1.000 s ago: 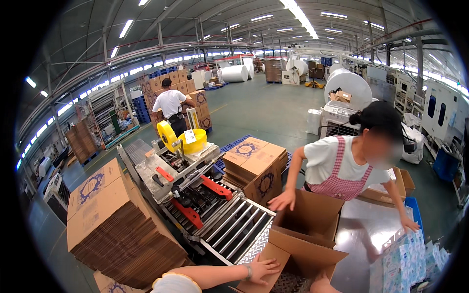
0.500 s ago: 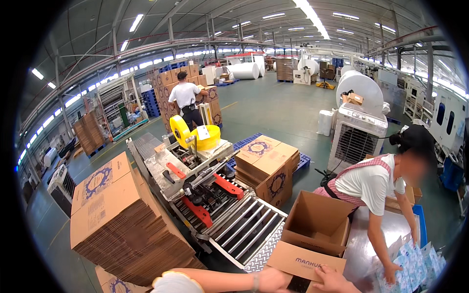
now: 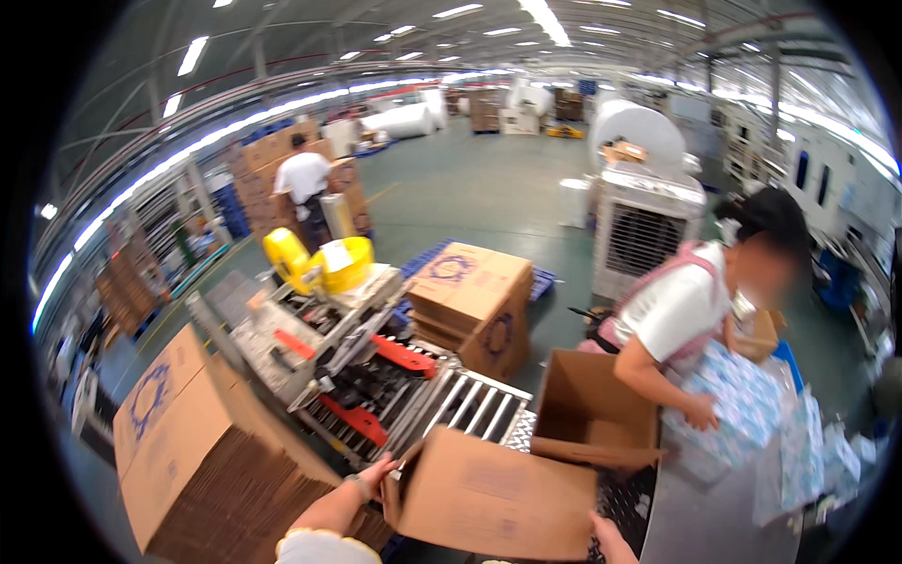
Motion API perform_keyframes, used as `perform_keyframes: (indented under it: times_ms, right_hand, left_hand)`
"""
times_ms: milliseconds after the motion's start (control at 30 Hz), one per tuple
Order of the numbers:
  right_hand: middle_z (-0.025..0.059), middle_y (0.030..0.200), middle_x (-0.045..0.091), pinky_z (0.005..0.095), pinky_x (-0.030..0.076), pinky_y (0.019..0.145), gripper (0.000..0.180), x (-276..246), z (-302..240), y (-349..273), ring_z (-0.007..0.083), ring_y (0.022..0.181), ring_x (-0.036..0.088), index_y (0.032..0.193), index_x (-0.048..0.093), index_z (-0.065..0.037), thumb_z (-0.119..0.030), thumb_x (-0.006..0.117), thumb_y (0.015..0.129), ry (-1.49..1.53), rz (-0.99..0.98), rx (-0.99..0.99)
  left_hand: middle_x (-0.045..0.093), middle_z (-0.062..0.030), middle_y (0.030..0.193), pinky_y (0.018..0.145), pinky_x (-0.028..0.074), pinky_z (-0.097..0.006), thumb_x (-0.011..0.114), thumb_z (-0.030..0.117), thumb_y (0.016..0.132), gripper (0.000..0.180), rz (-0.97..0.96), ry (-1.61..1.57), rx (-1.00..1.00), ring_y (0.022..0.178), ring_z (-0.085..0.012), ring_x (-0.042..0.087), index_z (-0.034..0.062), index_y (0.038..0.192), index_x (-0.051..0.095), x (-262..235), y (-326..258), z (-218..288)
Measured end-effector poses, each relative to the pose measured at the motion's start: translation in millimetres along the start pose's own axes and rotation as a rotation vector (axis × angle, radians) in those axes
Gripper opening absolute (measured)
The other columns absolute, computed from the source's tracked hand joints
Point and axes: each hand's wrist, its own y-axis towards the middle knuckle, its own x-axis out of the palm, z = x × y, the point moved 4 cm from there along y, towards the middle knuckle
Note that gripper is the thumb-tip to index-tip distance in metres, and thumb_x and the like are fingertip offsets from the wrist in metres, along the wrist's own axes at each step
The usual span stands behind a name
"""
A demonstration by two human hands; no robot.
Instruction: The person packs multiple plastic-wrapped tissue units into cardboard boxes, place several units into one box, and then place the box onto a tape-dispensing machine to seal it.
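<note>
A brown cardboard box (image 3: 498,493) is between my hands, tilted, with blurred print on the side toward me. My left hand (image 3: 376,477) grips its left edge, fingers closed on the board. At its lower right corner my right hand (image 3: 611,538) is closed on the edge, partly cut off by the lower rim of the view. Just beyond stands an open cardboard box (image 3: 597,404), its inside bare. To its right a co-worker (image 3: 691,310) leans over a metal table (image 3: 700,508), both hands round a bundle of blue-and-white soft packs (image 3: 728,395).
Left of me rises a tall stack of flattened cartons (image 3: 216,451). A roller conveyor (image 3: 465,404) with a taping machine (image 3: 329,320) stands ahead. Behind it, stacked cartons (image 3: 470,282) rest on a blue pallet. An air cooler (image 3: 648,230) is behind the co-worker; another person (image 3: 303,183) stands farther off.
My hands have left the open box's printed front flap and now hold another box, farther left. The co-worker has lifted the packs from the table's front toward the open box. My view has swung right.
</note>
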Motion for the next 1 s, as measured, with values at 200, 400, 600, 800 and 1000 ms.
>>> perform_keyframes:
  times_ms: [200, 400, 600, 800, 1000]
  right_hand:
    - [0.0078, 0.134, 0.064, 0.0349, 0.047, 0.105, 0.043, 106, -85, -146, 0.0204, 0.125, 0.059, 0.139, 0.055, 0.002, -0.014, 0.064, 0.100, -0.093, -0.710, -0.434]
    - [0.0287, 0.105, 0.069, 0.0468, 0.054, 0.088, 0.057, 157, -115, -209, 0.0416, 0.102, 0.067, 0.142, 0.045, 0.006, -0.033, 0.055, 0.101, -0.855, -0.284, -0.671]
    - [0.0233, 0.125, 0.067, 0.0500, 0.047, 0.096, 0.058, 131, -82, -144, 0.0423, 0.107, 0.065, 0.145, 0.050, -0.010, -0.052, 0.044, 0.105, -1.145, -0.527, -0.756]
    - [0.0217, 0.131, 0.062, 0.0590, 0.034, 0.114, 0.049, -59, -140, -102, 0.0394, 0.126, 0.053, 0.126, 0.067, -0.005, -0.034, 0.070, 0.086, -1.495, 0.553, -1.368]
    - [0.0158, 0.138, 0.062, 0.0474, 0.048, 0.101, 0.053, -167, -71, -85, 0.0318, 0.125, 0.059, 0.141, 0.060, -0.011, -0.045, 0.053, 0.100, -1.973, 0.742, -1.235]
  left_hand:
    - [0.053, -0.0082, 0.152, 0.116, 0.035, -0.055, 0.031, 0.077, 0.097, 0.084, -0.202, 0.143, -0.084, 0.140, -0.0289, 0.049, 0.0160, 0.152, 0.047, 32, 41, -25]
    - [0.045, -0.0040, 0.156, 0.112, 0.032, -0.056, 0.040, 0.085, 0.090, 0.088, -0.461, 0.214, 0.004, 0.141, -0.0235, 0.041, 0.0210, 0.151, 0.047, 240, 63, -40]
    - [0.017, -0.0236, 0.167, 0.124, 0.020, -0.037, 0.067, 0.043, 0.096, 0.100, -0.502, 0.264, 0.578, 0.155, -0.0326, 0.018, -0.0025, 0.162, 0.007, 306, -50, -16]
    - [0.068, -0.0261, 0.117, 0.093, 0.053, -0.042, 0.068, 0.021, 0.082, 0.079, -0.108, 0.585, 0.851, 0.106, -0.0372, 0.066, 0.0095, 0.154, 0.037, 301, 10, -38]
    - [0.075, -0.0146, 0.091, 0.078, 0.056, -0.038, 0.081, 0.047, 0.077, 0.049, -0.189, 0.480, 0.733, 0.089, -0.0247, 0.072, 0.0055, 0.102, 0.077, 153, 43, -33]
